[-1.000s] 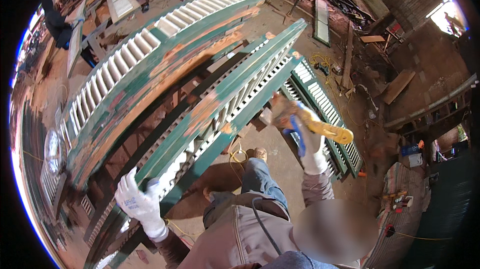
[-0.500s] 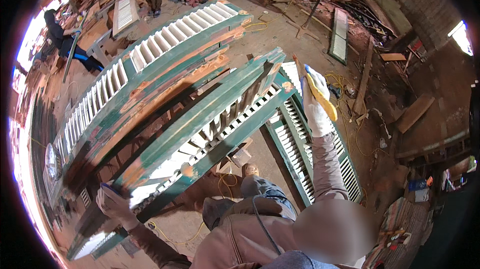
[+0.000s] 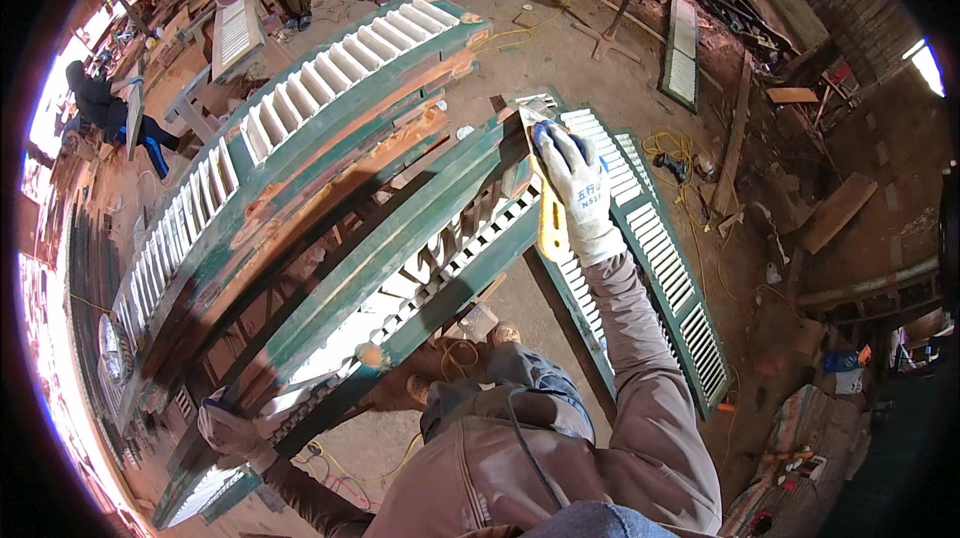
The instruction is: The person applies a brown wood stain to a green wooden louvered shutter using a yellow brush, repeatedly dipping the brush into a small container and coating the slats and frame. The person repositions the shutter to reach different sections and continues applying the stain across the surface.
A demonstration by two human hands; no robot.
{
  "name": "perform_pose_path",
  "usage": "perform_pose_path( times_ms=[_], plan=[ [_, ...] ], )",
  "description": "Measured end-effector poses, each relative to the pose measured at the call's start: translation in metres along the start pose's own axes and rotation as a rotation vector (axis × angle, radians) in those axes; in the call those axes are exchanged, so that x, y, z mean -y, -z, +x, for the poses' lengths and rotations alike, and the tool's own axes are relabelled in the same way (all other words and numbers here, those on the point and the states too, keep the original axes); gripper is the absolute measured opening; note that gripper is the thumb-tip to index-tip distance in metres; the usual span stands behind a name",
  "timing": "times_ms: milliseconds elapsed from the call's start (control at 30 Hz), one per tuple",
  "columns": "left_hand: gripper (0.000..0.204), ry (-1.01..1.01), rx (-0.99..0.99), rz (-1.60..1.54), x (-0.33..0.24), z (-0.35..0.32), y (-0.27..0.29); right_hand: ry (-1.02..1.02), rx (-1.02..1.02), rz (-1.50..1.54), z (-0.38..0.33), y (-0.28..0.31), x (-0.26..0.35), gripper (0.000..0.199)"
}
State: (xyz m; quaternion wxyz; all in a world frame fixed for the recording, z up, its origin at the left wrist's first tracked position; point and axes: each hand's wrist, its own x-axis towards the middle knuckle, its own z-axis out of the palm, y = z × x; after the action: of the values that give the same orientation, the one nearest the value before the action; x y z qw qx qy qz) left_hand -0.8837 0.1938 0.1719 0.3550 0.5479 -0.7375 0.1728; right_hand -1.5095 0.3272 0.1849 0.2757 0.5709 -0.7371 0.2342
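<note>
A long green louvred shutter (image 3: 400,248) with worn paint lies slanted across supports in front of me. My right hand (image 3: 575,183), in a white glove, grips a yellow-handled scraper (image 3: 548,208) with its blade pressed at the shutter's far end. My left hand (image 3: 232,430), also gloved, holds the shutter's near end at the lower left. A second, larger green shutter (image 3: 290,138) with white slats lies beside it on the left.
Another green shutter (image 3: 660,248) lies flat on the dirt floor under my right arm. A yellow cable (image 3: 675,148), planks (image 3: 735,138) and wood scraps lie to the right. Two people (image 3: 110,108) stand at the far left and top among more shutters.
My right hand has come down from the raised position and set the scraper on the shutter's far end. My left hand has slid lower and further left along the frame.
</note>
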Motion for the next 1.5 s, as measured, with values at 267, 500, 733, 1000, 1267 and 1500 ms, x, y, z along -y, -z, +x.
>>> perform_pose_path(
  times_ms=[267, 500, 733, 1000, 1267, 1500],
  plan=[
    [0.033, -0.242, -0.255, 0.182, 0.055, -0.029, -0.011, -0.005, 0.07, -0.027, -0.011, 0.025, 0.035, 0.043],
    [0.029, -0.176, -0.211, 0.059, 0.032, -0.031, -0.007, -0.112, 0.066, 0.014, 0.007, 0.039, 0.006, 0.04],
    [0.049, -0.026, -0.047, -0.007, 0.002, -0.025, 0.015, -0.001, 0.145, 0.155, 0.0, 0.053, 0.027, 0.038],
    [0.049, -0.016, -0.022, -0.085, -0.016, -0.021, 0.021, -0.101, 0.164, 0.014, 0.006, 0.055, 0.018, 0.046],
    [0.048, -0.034, -0.057, 0.024, 0.019, -0.037, 0.014, -0.033, 0.051, 0.187, -0.002, 0.067, 0.005, 0.033],
    [0.048, 0.007, -0.029, -0.082, -0.014, -0.023, 0.021, -0.051, 0.158, 0.139, 0.013, 0.062, 0.008, 0.039]
  ],
)
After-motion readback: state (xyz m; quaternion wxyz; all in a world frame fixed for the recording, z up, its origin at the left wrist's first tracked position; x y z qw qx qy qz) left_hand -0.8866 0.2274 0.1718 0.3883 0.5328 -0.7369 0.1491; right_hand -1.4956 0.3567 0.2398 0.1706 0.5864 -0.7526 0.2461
